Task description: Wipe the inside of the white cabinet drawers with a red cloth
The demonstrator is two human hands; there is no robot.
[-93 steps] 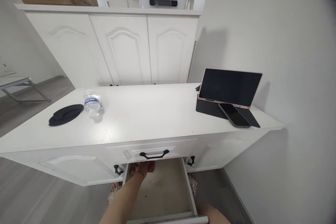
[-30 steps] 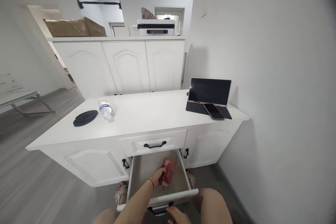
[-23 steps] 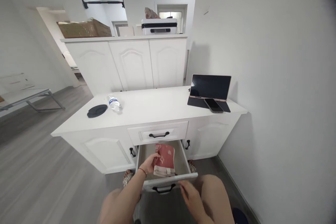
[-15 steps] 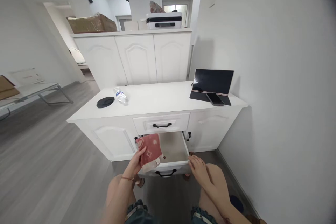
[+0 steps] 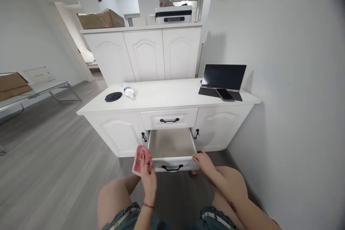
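A pinkish-red cloth [image 5: 138, 161] with a pale edge is gripped in my left hand [image 5: 148, 176], just outside the left front corner of the pulled-out lower drawer [image 5: 172, 143]. Inside, the drawer's pale bottom shows, with a tiny dark speck near the front. My right hand [image 5: 203, 161] rests on the drawer's right front corner, its fingers bent over the rim. The drawer's black handle [image 5: 172, 168] faces me between my hands. Above it, the upper drawer [image 5: 169, 118] is closed.
On the white cabinet top [image 5: 164, 95] are a black round pad [image 5: 113, 96], a plastic bottle [image 5: 128, 90] lying down, a tablet [image 5: 224, 76] on its stand and a phone [image 5: 225, 95]. A wall rises at right. My knees flank the drawer.
My left hand has carried the cloth from above the drawer to outside its left front corner. My right hand stays on the right corner. The view has shifted slightly.
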